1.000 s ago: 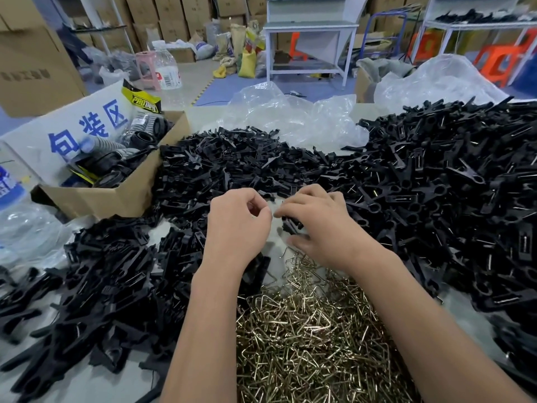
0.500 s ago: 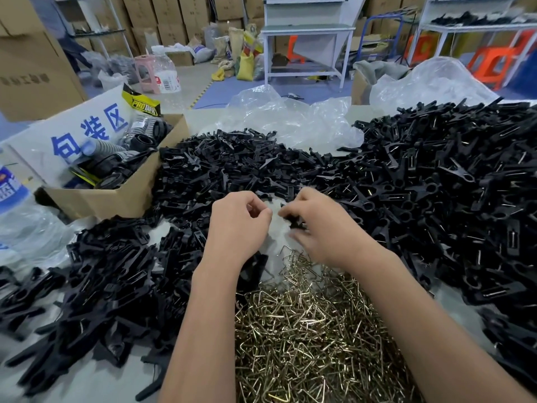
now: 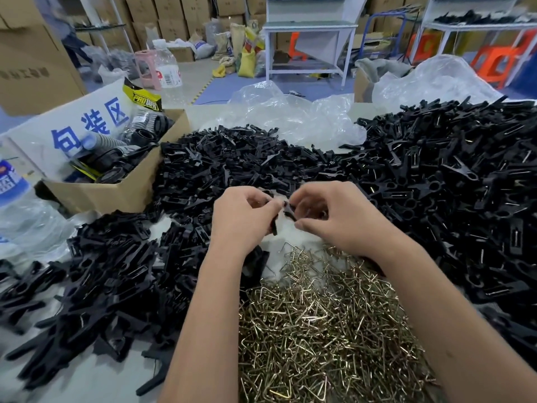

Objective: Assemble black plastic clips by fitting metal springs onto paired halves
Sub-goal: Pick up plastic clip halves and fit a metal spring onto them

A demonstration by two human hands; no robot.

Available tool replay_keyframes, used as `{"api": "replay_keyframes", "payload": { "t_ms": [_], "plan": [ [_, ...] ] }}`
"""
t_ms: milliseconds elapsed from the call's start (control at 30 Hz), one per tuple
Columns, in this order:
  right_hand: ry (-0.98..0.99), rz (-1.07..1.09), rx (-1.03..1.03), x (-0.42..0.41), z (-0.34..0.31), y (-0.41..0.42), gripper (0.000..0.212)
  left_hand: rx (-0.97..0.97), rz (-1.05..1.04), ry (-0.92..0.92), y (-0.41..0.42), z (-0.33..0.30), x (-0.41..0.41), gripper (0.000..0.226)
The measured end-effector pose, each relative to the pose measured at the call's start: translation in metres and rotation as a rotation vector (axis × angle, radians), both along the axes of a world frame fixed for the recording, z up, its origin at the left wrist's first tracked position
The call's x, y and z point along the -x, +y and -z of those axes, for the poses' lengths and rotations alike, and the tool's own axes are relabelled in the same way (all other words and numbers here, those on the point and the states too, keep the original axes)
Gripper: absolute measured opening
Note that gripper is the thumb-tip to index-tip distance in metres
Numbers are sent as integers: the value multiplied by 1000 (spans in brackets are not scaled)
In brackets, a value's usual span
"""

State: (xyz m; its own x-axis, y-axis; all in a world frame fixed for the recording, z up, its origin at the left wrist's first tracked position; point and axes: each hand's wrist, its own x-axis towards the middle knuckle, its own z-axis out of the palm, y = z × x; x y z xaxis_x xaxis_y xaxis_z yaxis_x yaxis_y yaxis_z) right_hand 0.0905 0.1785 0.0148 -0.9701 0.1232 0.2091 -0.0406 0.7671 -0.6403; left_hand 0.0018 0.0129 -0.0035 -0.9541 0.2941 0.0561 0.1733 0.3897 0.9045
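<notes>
My left hand and my right hand meet at the middle of the table, fingers curled. Between their fingertips they pinch black plastic clip halves; one half hangs down from my left fingers. Just below my hands lies a heap of brass-coloured metal springs. Loose black clip halves are piled behind my hands and to the left. A big mound of black clips with springs in them fills the right side.
An open cardboard box with black parts and a blue-lettered white sign stands at the back left. Crumpled clear plastic bags lie behind the piles. A water bottle, stools, benches and stacked cartons are beyond the table.
My hands have drawn closer together and lifted slightly. The black clip halves now show between the fingertips of both hands.
</notes>
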Motion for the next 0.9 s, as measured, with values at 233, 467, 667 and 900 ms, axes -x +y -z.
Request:
{"api": "replay_keyframes", "payload": {
  "t_ms": [233,467,667,900],
  "plan": [
    [-51,41,-168,4,10,-4,13,-57,-42,42,-5,1,2,22],
    [-64,29,-569,10,23,-11,41,-147,-64,20,-4,2,4,8],
    [40,-18,-494,7,28,-15,30,-97,-40,4,-2,6,7,11],
    [28,-70,-264,1,27,-15,35,-136,13,-27,0,5,2,20]
  ]
}}
